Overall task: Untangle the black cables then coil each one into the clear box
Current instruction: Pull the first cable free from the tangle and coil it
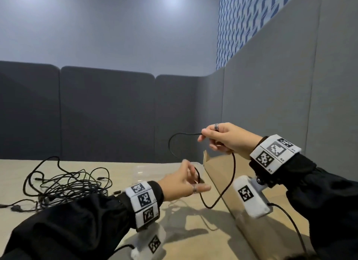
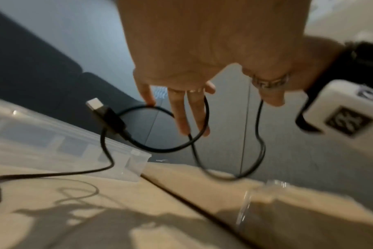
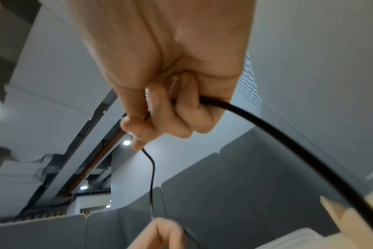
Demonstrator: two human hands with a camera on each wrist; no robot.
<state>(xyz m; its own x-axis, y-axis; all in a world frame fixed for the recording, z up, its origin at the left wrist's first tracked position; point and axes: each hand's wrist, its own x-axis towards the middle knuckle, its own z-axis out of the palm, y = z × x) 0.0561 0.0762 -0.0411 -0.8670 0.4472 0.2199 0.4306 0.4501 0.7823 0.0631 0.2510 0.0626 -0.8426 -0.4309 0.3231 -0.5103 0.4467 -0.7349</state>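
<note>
The right hand (image 1: 224, 138) is up in the air above the pale wooden worktop (image 1: 184, 230), its grip curled tight around a thin black cable (image 1: 231, 174). The right wrist view shows the fingers (image 3: 181, 116) wrapped round it, with the cable running out of both sides of the fist. From there one stretch arcs leftward and down in a loop to the left hand (image 1: 182, 184), and another hangs down in a slack bow that dips close to the worktop. The left hand sits lower, fingers (image 2: 181, 114) spread and fairly straight, with a coil of the cable looped around them; the grip there is loose and wide rather than clenched. A silver-tipped USB plug (image 2: 96, 105) on that cable dangles just beside the left fingers. The clear plastic box (image 1: 143, 172) stands on the worktop just behind the left hand, next to a brown cardboard box (image 1: 219, 174) on the right. Well off to the left lies the tangled heap of black cables (image 1: 65, 184), spread over the worktop. Both sleeves are black, with white marker bands at the wrists.
</note>
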